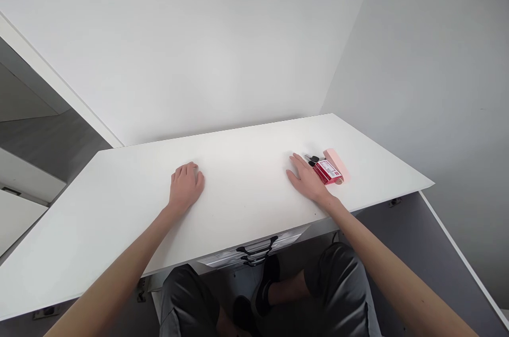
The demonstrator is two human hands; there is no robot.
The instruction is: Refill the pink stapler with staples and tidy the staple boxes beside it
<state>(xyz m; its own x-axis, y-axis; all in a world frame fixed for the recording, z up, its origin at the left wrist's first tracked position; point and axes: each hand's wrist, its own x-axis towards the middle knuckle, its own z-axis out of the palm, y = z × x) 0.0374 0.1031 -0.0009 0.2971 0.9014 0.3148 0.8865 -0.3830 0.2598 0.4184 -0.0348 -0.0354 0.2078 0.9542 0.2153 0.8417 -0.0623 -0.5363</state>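
My left hand (186, 187) rests on the left half of the white desktop (242, 183), its fingers loosely bent and the thumb apart from them; no object shows in it. On the right half, my right hand (307, 179) lies palm down with fingers stretched out. Just to its right sits a small red and white box (328, 171), perhaps a stack of them. Behind the fingertips are keys (313, 160) with a black head, partly hidden by the box. A long pale pink case (337, 163) lies along the far side of the box.
Below the desktop's front edge are drawers with black handles (257, 246), between my knees. A white wall (214, 50) rises behind the desk and a grey wall (441, 71) stands at the right. Grey floor (51, 140) shows at the left.
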